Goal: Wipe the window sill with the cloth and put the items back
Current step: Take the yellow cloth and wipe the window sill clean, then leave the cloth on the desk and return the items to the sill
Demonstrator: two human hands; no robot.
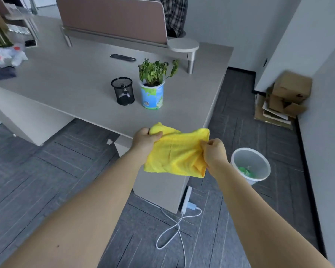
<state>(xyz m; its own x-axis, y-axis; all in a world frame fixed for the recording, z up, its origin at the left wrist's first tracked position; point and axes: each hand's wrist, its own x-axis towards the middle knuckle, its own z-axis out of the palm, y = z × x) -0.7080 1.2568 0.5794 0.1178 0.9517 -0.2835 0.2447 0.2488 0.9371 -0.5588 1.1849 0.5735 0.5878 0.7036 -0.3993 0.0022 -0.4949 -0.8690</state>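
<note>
Past the desk (97, 89) edge, left hand (146, 139), right hand (214, 153) gripping yellow cloth (177, 153)

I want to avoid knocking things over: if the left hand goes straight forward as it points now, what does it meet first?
Probably the potted plant; the left hand points up the desk toward it, though depth is unclear.

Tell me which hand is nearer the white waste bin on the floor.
Right. The right hand grips the yellow cloth's edge just left of the white waste bin. The left hand holds the cloth's far side, by the desk edge.
</note>
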